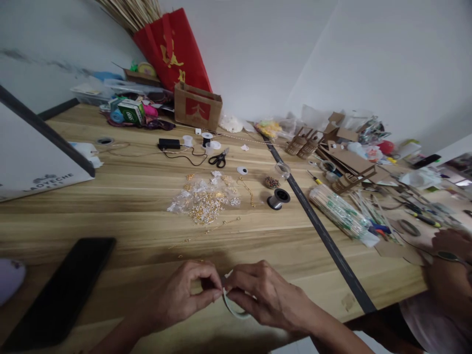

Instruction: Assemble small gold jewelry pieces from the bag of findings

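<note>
My right hand [267,296] is closed, its thumb and fingers pinching a thin pale green curved band [234,310] near the table's front edge. Fingertip to fingertip with it, my left hand [193,291] makes a pinch at the band's upper left end. Whatever lies between the left fingertips is too small to make out. Just beyond my hands, a fine gold chain [214,229] stretches across the wood. Farther back sits a pile of small gold and silver jewellery findings [206,206] on clear plastic bags, with a short gold chain [250,191] to its right.
A black phone [61,290] lies at left. Scissors [219,158], a wire spool [278,198] and a dish of beads [272,182] stand farther back. Right of the dark strip [324,236] are wrapped sticks [341,214] and a person's hand [452,246].
</note>
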The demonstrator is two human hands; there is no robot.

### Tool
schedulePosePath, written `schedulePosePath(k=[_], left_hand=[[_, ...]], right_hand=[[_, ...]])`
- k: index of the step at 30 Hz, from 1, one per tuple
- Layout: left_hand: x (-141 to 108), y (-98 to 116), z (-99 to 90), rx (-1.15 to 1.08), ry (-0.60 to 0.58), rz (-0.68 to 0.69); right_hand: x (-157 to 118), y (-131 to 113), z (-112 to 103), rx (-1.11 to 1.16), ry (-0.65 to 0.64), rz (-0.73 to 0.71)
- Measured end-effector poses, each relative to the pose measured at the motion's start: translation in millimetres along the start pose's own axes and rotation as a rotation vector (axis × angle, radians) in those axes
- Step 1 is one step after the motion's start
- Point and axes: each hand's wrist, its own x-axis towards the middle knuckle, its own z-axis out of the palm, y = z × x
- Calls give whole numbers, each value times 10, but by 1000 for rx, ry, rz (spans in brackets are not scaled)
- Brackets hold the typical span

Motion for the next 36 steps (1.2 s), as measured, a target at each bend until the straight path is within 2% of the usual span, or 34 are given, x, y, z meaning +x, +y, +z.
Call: schedulePosePath(k=[9, 16, 23, 28, 36], left_hand=[[223, -92, 64, -104, 136, -12], [331, -133, 96, 64, 209, 15], [381, -173, 87, 121, 219, 1], [429, -194, 84, 76, 195, -19], [516, -154, 89, 107, 177, -71]], right_hand=[[129, 257, 20, -3, 47, 0], [206, 488, 93, -126, 48, -4], [216, 619, 154, -158, 84, -1], [263, 659, 207, -51, 133, -13], [278, 765, 366, 200, 299, 3]])
